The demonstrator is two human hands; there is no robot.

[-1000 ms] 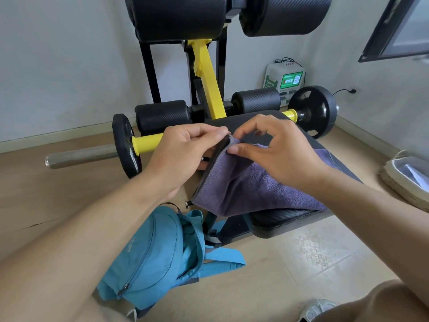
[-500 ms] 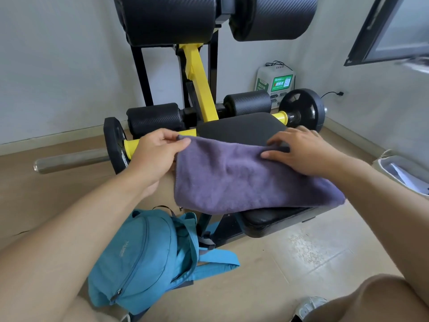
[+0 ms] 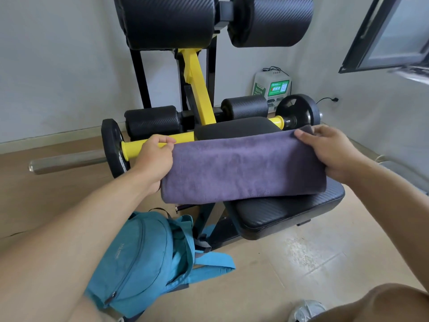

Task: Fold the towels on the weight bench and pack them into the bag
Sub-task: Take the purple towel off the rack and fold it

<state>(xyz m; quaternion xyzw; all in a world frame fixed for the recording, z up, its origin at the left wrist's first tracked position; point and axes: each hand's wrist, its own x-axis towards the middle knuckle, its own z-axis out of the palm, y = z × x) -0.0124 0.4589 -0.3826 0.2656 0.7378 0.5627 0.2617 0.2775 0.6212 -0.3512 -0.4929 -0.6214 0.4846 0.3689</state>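
Towel (image 3: 243,170) now stretched wider btwn hands

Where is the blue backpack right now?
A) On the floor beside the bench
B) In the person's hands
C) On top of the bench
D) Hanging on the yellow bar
A: the blue backpack lies on the floor below the purple towel, next to the bench, while the left hand and the right hand hold the towel's ends, not the bag.
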